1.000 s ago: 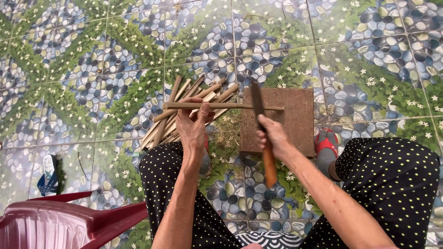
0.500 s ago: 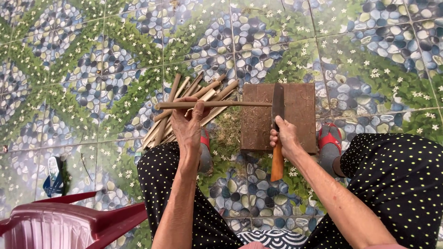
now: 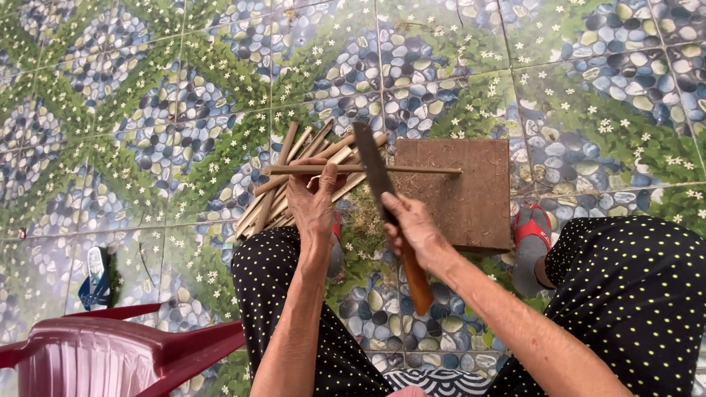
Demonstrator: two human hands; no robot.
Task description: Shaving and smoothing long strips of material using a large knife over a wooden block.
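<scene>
The left hand (image 3: 312,202) gripped a thin bamboo stick (image 3: 364,170) held level, its far end resting on the brown wooden block (image 3: 463,195). The right hand (image 3: 413,229) clasped a wooden-handled cleaver (image 3: 384,198), blade raised above the stick. A pile of bamboo sticks (image 3: 283,187) lay on the tiled floor (image 3: 147,110) just behind.

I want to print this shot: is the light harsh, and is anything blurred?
Head view: soft, even daylight, no glare or hard shadows; the right hand and its long dark knife blade look sharp; patterned pebble-print floor tiles bend slightly towards the edges.
</scene>
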